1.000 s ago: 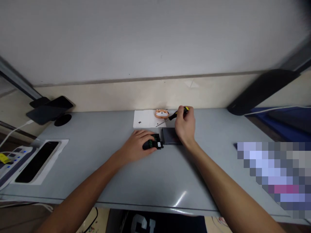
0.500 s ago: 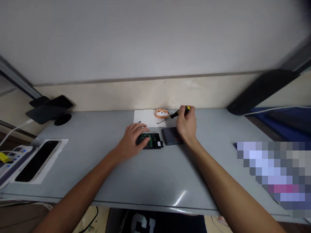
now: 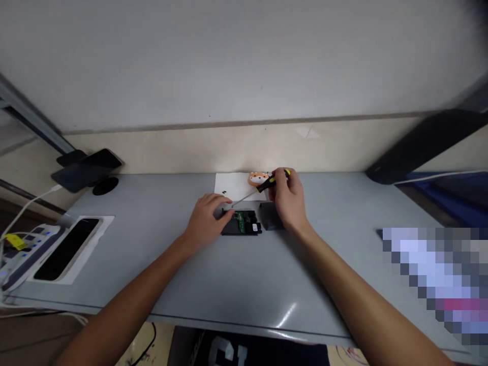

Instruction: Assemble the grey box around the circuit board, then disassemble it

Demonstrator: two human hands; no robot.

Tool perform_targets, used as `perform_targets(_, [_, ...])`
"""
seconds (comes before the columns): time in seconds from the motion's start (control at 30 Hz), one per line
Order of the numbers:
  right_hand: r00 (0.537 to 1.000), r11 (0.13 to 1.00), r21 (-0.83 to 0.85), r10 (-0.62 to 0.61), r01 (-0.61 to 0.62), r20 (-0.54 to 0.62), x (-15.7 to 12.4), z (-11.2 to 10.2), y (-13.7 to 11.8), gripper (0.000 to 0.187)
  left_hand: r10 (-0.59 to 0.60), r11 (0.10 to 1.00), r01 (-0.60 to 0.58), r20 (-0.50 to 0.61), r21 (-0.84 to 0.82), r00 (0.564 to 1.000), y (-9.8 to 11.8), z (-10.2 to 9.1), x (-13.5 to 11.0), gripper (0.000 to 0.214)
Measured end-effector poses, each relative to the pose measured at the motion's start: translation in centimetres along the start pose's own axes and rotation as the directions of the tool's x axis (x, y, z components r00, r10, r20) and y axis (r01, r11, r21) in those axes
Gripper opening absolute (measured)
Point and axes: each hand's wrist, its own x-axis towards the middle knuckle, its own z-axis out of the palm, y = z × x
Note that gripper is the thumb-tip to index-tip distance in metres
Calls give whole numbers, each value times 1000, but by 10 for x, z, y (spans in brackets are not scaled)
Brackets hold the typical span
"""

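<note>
Head view, centre of frame: my left hand (image 3: 206, 216) presses flat on the opened black device (image 3: 241, 223), circuit board bared. My right hand (image 3: 287, 199) is clamped on the screwdriver (image 3: 267, 184), its tip over the board; the grey cover (image 3: 270, 219) lies off beside it.

Both forearms reach forward; left hand (image 3: 206, 216) lies palm-down, fingers spread, right hand (image 3: 288, 199) apparently curled shut.

Both forearms were bare, with no sleeves, watch or rings on the left hand (image 3: 206, 216) or right hand (image 3: 288, 201); a dark garment with white lettering (image 3: 229, 352) showed below.
</note>
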Motion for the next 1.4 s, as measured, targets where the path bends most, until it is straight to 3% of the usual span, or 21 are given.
perform_targets(0.17, [1000, 1000, 20, -3, 3, 16, -2, 3, 4, 35, 45, 998, -45, -10, 41, 999, -1, 1, -1, 4])
perform_targets(0.5, [1000, 999, 33, 5, -4, -21, -1, 1, 1, 33, 111, 990, -111, 5, 92, 994, -3, -1, -1, 12])
perform_targets(1.2, [1000, 996, 82, 20, -18, -22, -4, 3, -2, 34, 136, 989, -133, -49, 66, 989, -6, 1, -1, 10])
perform_targets(1.4, [992, 988, 116, -111, 103, 67, -3, 4, 1, 33, 62, 995, -62, 3, 76, 998, -5, -3, 0, 12])
